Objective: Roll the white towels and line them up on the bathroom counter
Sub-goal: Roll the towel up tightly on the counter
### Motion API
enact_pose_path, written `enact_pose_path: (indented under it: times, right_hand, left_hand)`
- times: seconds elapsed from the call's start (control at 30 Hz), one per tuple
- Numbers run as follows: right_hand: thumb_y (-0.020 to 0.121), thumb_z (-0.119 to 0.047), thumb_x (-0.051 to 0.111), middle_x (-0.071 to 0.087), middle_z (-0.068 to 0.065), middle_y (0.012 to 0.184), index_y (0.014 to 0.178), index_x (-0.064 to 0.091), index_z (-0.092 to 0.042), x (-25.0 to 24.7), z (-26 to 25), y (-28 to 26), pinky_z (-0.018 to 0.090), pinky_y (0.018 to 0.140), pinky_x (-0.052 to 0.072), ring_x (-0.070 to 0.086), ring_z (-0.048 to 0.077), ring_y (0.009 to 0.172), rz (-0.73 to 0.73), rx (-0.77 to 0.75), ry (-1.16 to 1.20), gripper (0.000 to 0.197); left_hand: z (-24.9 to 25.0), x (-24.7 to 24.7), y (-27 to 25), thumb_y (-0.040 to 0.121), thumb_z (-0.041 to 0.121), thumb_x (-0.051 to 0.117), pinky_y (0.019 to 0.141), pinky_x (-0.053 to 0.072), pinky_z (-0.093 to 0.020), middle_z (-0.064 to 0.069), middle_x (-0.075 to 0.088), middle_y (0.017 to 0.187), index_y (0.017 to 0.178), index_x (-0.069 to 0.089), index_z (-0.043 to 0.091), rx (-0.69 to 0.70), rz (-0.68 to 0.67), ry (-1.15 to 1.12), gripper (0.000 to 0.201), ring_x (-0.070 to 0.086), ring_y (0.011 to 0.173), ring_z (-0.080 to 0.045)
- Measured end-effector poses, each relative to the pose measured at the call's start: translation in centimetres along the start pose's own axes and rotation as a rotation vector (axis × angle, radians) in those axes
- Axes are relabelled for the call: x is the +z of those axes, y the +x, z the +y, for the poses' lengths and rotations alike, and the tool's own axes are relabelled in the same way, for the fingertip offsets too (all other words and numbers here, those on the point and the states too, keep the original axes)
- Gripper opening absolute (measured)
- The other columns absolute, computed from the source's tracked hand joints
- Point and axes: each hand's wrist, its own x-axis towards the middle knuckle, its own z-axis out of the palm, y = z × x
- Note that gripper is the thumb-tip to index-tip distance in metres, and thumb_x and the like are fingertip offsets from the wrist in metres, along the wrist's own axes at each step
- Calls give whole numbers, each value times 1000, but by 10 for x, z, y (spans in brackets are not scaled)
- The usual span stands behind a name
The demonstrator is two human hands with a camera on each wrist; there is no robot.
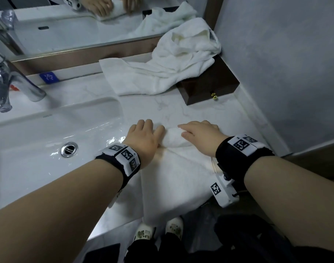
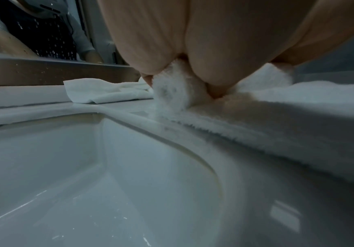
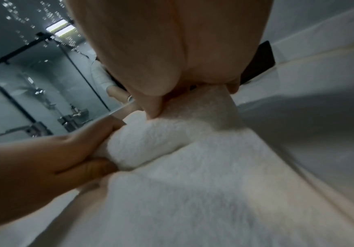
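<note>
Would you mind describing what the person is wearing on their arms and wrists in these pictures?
Both forearms are bare, with no sleeves. The left hand and right hand carry no gloves. Each wrist wears a black strap bearing white blocks printed with black square code markers. A white camera housing with another marker and a thin cable hangs below the right strap.

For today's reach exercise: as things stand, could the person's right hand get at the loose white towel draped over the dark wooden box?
Probably yes, once freed: the right hand grips the half-rolled towel; bare counter separates it from the loose towel on the box.
</note>
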Motion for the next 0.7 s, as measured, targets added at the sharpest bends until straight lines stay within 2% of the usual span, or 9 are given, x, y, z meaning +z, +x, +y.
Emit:
enact_pose_path:
  times: [0.1,0.17,0.23,0.3,0.43,0.57,0.7]
  right_hand:
    - [103,-36,27,39,-2,147,144,34,-34,-5,-7,6,45,105,29,36,32,127,-70,-1,-78,42]
    - [103,-33,30,40,3,146,144,36,-27,-9,-9,7,46,106,31,39,34,127,-107,-19,-115,42]
    - [104,-30,34,44,11,139,138,43,-14,-13,-9,7,45,102,37,46,34,121,-124,-46,-151,39]
    - [103,-31,37,47,14,133,133,46,-8,-16,-9,7,44,99,41,50,32,118,-127,-48,-142,39]
    - [100,-40,44,44,9,142,143,41,-14,-22,-10,5,35,102,36,44,27,127,-137,-54,-113,51]
    - [93,-44,56,57,8,127,134,49,-14,-24,-11,2,32,90,40,52,25,114,-106,-59,-104,51]
    - [89,-42,63,57,9,125,134,46,-13,-21,-17,-4,35,92,45,54,26,112,-67,-46,-122,57]
  left_hand:
    - [3,-1,-2,83,12,47,93,35,-34,-7,40,119,132,32,15,12,-11,19,52,41,105,-28]
    - [3,0,-4,85,12,45,99,32,-35,-9,40,132,139,29,12,29,-7,35,57,41,115,-29]
    - [3,2,-6,90,13,42,112,23,-38,-16,22,154,149,17,8,37,-30,25,65,28,137,-32]
    - [2,2,-7,94,14,39,119,11,-39,-18,1,162,154,3,5,41,-66,18,71,12,148,-32]
    - [3,6,-12,95,15,36,121,4,-40,-20,-7,162,154,-6,4,68,-55,28,73,4,150,-32]
    - [3,10,-20,96,14,40,122,6,-40,-19,-9,162,154,-13,8,84,-42,-40,78,1,150,-32]
    - [2,8,-25,103,26,38,122,12,-37,-17,0,163,155,-6,9,112,-19,-162,71,8,151,-29]
